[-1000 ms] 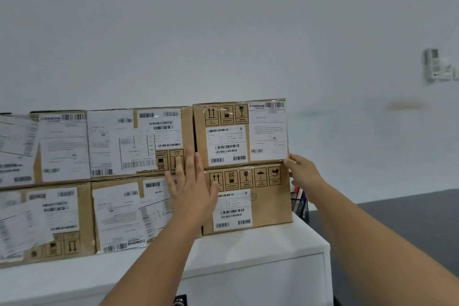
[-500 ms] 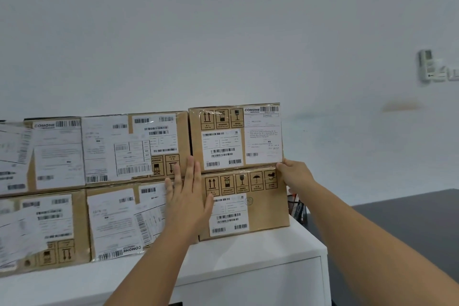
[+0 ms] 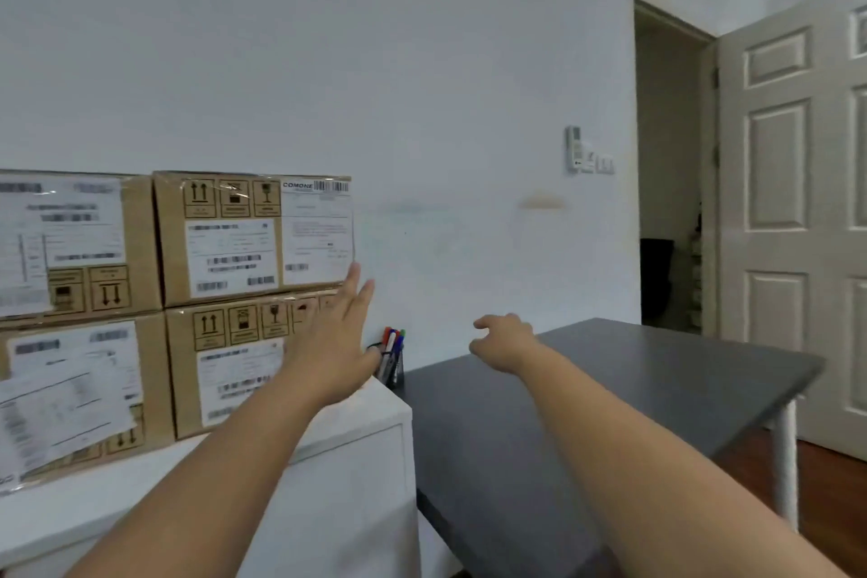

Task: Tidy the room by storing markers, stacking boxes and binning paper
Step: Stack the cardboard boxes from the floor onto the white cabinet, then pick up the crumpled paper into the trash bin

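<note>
Cardboard boxes with white shipping labels stand stacked two high on a white cabinet (image 3: 356,422) at the left. The top right box (image 3: 253,235) sits on the lower right box (image 3: 225,366). My left hand (image 3: 335,343) hovers with straight fingers in front of the right end of these two boxes, holding nothing. My right hand (image 3: 504,340) hangs over the grey table (image 3: 610,390) with loosely curled fingers and is empty. A black cup of coloured markers (image 3: 391,357) stands on the table against the wall, between the cabinet and my right hand.
More labelled boxes (image 3: 79,249) fill the cabinet's left part, with a loose paper sheet (image 3: 56,418) hanging over a lower one. An open white door (image 3: 797,211) and dark doorway (image 3: 671,183) are at the right. A wall switch panel (image 3: 589,153) is mounted beside the doorway.
The view has swung right, showing the grey table and door. My right hand left the box's right edge and moved out over the table. My left hand slid to the boxes' right end.
</note>
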`<state>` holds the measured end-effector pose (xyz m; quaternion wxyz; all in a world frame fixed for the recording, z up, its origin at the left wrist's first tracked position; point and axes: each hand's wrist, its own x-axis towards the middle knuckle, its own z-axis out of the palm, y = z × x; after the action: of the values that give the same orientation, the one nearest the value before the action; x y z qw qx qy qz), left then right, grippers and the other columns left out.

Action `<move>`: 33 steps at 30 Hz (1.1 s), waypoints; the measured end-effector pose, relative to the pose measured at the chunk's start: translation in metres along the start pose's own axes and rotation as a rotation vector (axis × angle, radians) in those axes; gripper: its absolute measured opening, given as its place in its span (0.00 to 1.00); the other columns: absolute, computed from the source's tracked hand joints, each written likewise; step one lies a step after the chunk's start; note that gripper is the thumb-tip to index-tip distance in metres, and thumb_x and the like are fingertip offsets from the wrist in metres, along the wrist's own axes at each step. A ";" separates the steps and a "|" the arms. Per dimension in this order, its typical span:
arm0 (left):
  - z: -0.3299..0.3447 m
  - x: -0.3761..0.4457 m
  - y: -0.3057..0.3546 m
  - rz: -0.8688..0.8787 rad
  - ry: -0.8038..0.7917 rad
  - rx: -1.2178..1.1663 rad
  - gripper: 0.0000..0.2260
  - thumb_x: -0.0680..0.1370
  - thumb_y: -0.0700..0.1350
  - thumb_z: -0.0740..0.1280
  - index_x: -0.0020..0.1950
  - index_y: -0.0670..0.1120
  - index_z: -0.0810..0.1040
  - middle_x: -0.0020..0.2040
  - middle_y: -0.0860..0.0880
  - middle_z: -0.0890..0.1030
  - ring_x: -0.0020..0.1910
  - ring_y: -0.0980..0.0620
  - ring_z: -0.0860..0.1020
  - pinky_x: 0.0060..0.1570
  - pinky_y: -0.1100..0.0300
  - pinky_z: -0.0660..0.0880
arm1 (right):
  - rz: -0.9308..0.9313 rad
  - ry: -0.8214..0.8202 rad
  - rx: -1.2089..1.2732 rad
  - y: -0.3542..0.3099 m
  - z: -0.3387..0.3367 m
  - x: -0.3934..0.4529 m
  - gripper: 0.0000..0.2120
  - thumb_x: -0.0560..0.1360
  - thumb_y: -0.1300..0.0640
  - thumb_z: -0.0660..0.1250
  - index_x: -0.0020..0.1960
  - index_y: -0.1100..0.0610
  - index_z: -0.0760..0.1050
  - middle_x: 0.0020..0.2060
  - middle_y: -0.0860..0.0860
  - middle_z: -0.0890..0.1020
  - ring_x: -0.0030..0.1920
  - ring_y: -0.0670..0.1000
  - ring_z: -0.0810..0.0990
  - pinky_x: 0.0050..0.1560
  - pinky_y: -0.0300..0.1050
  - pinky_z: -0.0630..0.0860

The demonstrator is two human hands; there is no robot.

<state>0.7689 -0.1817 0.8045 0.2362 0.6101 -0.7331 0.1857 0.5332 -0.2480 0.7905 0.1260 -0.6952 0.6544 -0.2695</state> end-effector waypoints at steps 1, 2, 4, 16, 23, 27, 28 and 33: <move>0.005 0.002 0.015 0.035 -0.041 -0.007 0.38 0.79 0.53 0.61 0.81 0.52 0.40 0.79 0.53 0.32 0.80 0.46 0.47 0.78 0.46 0.47 | 0.006 0.016 -0.144 0.016 -0.013 -0.008 0.25 0.79 0.50 0.58 0.75 0.49 0.62 0.73 0.57 0.61 0.72 0.61 0.61 0.69 0.54 0.67; 0.010 0.003 0.031 0.062 -0.088 -0.023 0.38 0.79 0.53 0.61 0.81 0.52 0.40 0.80 0.53 0.34 0.80 0.47 0.46 0.78 0.46 0.46 | 0.015 0.026 -0.261 0.032 -0.027 -0.017 0.25 0.79 0.49 0.57 0.76 0.48 0.61 0.74 0.57 0.60 0.72 0.61 0.59 0.69 0.56 0.66; 0.019 0.006 0.063 0.128 -0.154 -0.052 0.39 0.78 0.52 0.62 0.81 0.52 0.40 0.81 0.52 0.40 0.81 0.48 0.46 0.77 0.46 0.45 | 0.061 0.041 -0.418 0.067 -0.053 -0.036 0.26 0.79 0.49 0.57 0.76 0.47 0.60 0.74 0.57 0.59 0.73 0.60 0.58 0.70 0.57 0.64; 0.045 -0.017 0.246 0.356 -0.369 -0.277 0.29 0.78 0.52 0.66 0.78 0.55 0.62 0.81 0.52 0.51 0.78 0.47 0.56 0.73 0.50 0.61 | 0.443 -0.067 -0.471 0.244 -0.164 -0.177 0.26 0.78 0.49 0.62 0.74 0.53 0.66 0.73 0.54 0.68 0.72 0.58 0.66 0.71 0.54 0.64; 0.059 -0.054 0.332 0.451 -0.540 -0.275 0.33 0.78 0.53 0.67 0.80 0.54 0.55 0.79 0.48 0.60 0.77 0.46 0.60 0.74 0.47 0.61 | 0.589 -0.099 -0.348 0.316 -0.196 -0.250 0.27 0.77 0.47 0.65 0.73 0.54 0.67 0.73 0.53 0.68 0.72 0.57 0.67 0.73 0.54 0.63; 0.056 -0.069 0.369 0.471 -0.593 -0.291 0.35 0.77 0.52 0.68 0.80 0.54 0.55 0.78 0.47 0.64 0.75 0.45 0.65 0.72 0.49 0.65 | 0.639 -0.083 -0.267 0.339 -0.206 -0.291 0.27 0.75 0.45 0.67 0.71 0.53 0.71 0.71 0.52 0.72 0.68 0.58 0.71 0.67 0.51 0.69; 0.054 -0.073 0.378 0.474 -0.601 -0.301 0.34 0.77 0.52 0.69 0.80 0.53 0.56 0.77 0.46 0.65 0.74 0.45 0.66 0.71 0.50 0.66 | 0.664 -0.094 -0.233 0.342 -0.207 -0.303 0.27 0.76 0.46 0.67 0.72 0.53 0.70 0.70 0.53 0.72 0.67 0.59 0.73 0.61 0.50 0.71; 0.057 -0.089 0.421 0.542 -0.635 -0.296 0.34 0.76 0.52 0.70 0.79 0.52 0.59 0.76 0.46 0.67 0.73 0.45 0.67 0.70 0.50 0.66 | 0.755 -0.130 -0.164 0.372 -0.208 -0.349 0.27 0.78 0.48 0.65 0.74 0.53 0.66 0.70 0.56 0.71 0.62 0.60 0.75 0.47 0.48 0.71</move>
<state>0.3612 -0.0634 0.7136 0.0268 0.3821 -0.9216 -0.0629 0.1086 0.0890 0.6924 0.2015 -0.4291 0.8741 -0.1065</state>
